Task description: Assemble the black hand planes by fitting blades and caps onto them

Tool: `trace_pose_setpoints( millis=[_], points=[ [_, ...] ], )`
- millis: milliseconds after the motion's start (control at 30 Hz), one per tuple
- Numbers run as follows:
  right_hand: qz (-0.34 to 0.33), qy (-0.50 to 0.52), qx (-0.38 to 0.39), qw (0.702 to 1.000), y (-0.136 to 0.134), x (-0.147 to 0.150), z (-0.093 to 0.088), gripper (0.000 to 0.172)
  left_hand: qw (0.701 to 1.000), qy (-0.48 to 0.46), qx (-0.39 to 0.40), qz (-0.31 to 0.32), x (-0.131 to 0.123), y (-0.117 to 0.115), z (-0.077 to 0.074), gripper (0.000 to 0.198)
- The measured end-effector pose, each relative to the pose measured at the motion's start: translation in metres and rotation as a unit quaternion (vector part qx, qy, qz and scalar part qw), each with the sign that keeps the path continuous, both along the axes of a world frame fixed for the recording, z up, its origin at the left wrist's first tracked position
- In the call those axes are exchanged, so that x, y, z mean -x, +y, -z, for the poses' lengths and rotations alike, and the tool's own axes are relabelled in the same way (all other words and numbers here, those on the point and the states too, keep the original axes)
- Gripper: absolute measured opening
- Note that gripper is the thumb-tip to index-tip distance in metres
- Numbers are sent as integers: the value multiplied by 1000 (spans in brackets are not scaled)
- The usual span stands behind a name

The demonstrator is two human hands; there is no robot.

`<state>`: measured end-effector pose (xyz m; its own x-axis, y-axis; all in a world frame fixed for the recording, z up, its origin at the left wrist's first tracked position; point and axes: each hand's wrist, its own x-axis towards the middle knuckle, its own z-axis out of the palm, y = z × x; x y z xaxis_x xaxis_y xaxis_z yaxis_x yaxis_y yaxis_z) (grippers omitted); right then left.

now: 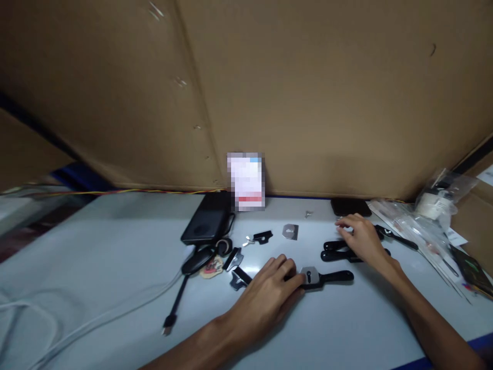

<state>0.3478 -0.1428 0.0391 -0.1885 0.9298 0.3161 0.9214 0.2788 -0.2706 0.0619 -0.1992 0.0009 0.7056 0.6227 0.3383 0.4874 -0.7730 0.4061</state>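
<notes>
The fingers (283,267) of the left hand (269,290) lie close together, bent down over the left end of a black-handled tool (327,278). The thumb sits beside the tool's grey metal plate; whether they clasp it or only rest on it cannot be told. The tool lies flat on the pale surface (115,246), its free handle pointing right. Just beyond it, the right hand (362,240) lies palm down with its fingers loosely spread over a pair of black handles (334,250), gripping nothing.

Left of the hands lie small black parts, a black cable (175,306) and a white cable (57,329). Farther back are a loose grey plate (290,232) and a black power bank (208,221). At the far right, clear plastic bags (439,198) hold something pale that cannot be made out. A cardboard wall (308,92) stands behind.
</notes>
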Motion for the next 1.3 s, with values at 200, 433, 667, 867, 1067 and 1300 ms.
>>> trace_pose_setpoints(
  millis=[200, 433, 667, 867, 1067, 1300],
  points=[
    [-187, -65, 71, 978, 12, 105, -19, 15, 999, 36, -26, -14, -2, 0, -1, 8],
    [-240, -66, 116, 962, 41, 171, -5, 28, 999, 18, -46, -16, -3, 1, 3, 5],
    [-149, 92, 163, 971, 34, 118, -8, 19, 999, 25, -36, -17, -1, 0, -1, 5],
    [-76, 329, 248, 908, -7, 54, -7, 7, 1000, 15, -25, -1, 1, 0, -2, 13],
    [-69, 350, 251, 900, -42, 53, 9, 4, 1000, 15, -9, 7, 3, 0, -2, 16],
    [-73, 215, 204, 952, -53, 61, 7, 17, 999, -28, -30, 9, 5, -1, 1, 23]
  ],
)
